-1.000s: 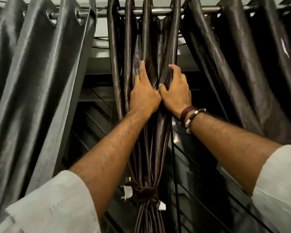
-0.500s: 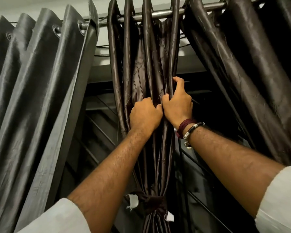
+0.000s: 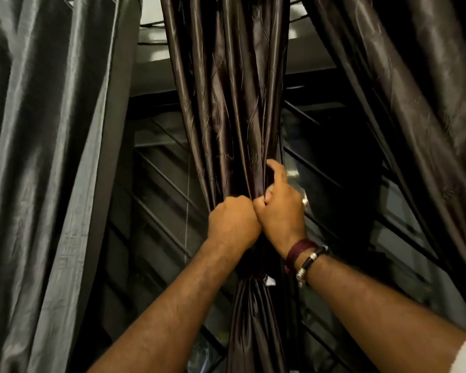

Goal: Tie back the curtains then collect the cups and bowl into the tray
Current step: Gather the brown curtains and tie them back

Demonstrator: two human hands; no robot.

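Note:
A dark brown satin curtain [image 3: 226,109] hangs gathered into a narrow bundle in the middle of the view. A knot of the same fabric [image 3: 256,278] binds it just below my wrists, with a white tag beside it. My left hand [image 3: 233,224] is a fist closed on the bundle's folds. Touching it on the right, my right hand [image 3: 280,208] pinches the bundle's right edge, index finger raised. No cups, bowl or tray are in sight.
A grey-green curtain [image 3: 46,157] hangs loose on the left and another dark brown curtain [image 3: 414,103] slants down on the right. Behind the bundle is a dark window with a diagonal metal grille [image 3: 162,184].
Both hands have slid down the bundle from near the rod to just above the knot, and the left hand's fingers have closed. The view has dropped, so the rod is out of frame.

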